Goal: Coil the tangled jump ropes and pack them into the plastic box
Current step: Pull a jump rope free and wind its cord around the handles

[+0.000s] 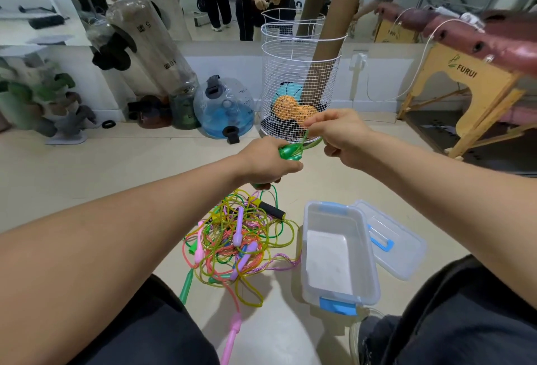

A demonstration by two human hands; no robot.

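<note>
My left hand point(266, 161) grips the green handles of a jump rope point(289, 153) held up above the floor. My right hand point(338, 135) pinches that rope's green cord just right of the handles; the cord trails down behind my left hand to the floor. Below lies a tangled pile of jump ropes point(235, 244) in yellow, pink, green and purple, with a black foam handle at its top. To its right stands the clear plastic box point(308, 251) with blue latches, nothing inside. Its lid point(402, 251) lies against the box's right side.
A white wire basket point(299, 74) with balls and cardboard tubes stands straight ahead. Left of it are a blue water weight point(223, 109) and clear water bags. A wooden-legged massage table point(470, 80) fills the right. A wall mirror runs behind. My knees frame the bottom.
</note>
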